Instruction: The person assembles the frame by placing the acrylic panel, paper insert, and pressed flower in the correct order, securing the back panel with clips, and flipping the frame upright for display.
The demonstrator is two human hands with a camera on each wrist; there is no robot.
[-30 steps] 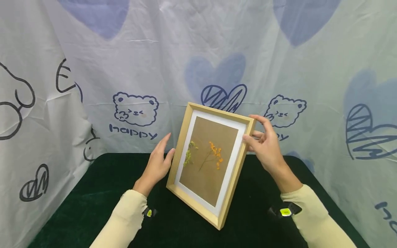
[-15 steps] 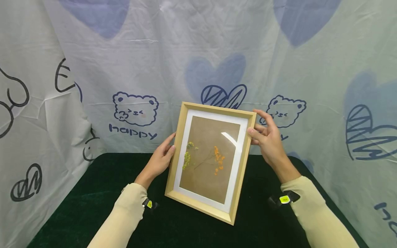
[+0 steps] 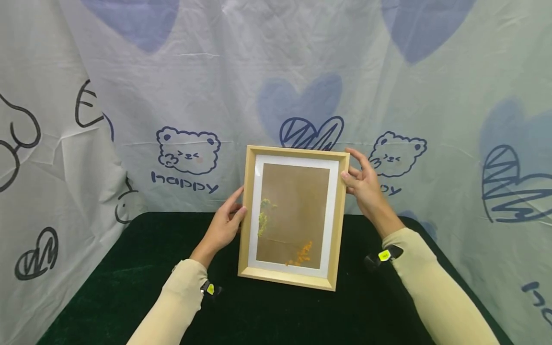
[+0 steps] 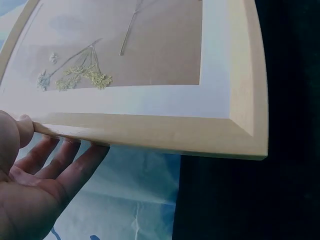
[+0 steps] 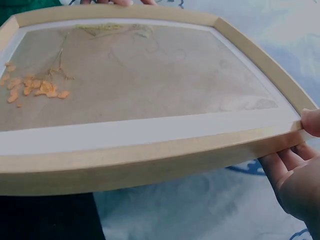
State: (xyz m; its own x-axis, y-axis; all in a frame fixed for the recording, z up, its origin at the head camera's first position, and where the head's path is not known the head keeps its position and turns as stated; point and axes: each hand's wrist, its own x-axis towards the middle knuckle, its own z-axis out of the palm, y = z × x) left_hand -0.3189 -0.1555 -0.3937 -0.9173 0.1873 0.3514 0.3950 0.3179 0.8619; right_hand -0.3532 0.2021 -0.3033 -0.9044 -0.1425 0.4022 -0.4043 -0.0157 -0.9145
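Observation:
A light wooden picture frame [image 3: 291, 282] with a white mat and brown backing is held up in the head view, leaning slightly. Inside it, the orange dried flowers [image 3: 304, 254] lie near the bottom edge, and the yellow-green dried flowers [image 3: 262, 223] sit along the left side. My left hand [image 3: 222, 227] grips the frame's left side, thumb in front and fingers behind, as the left wrist view confirms. Up at the top right corner, my right hand [image 3: 366, 189] holds the frame between thumb and fingers.
A dark green cloth-covered table [image 3: 129, 287] lies beneath the frame. Behind it hangs a pale curtain [image 3: 241, 57] printed with hearts and bears. Wrist straps with yellow-green tags [image 3: 384, 255] sit over both cream sleeves [image 3: 172, 302].
The frame has turned closer to upright, its lower edge rising. The left fingers have closed on its side. Inside, the orange flowers have slid down to the bottom.

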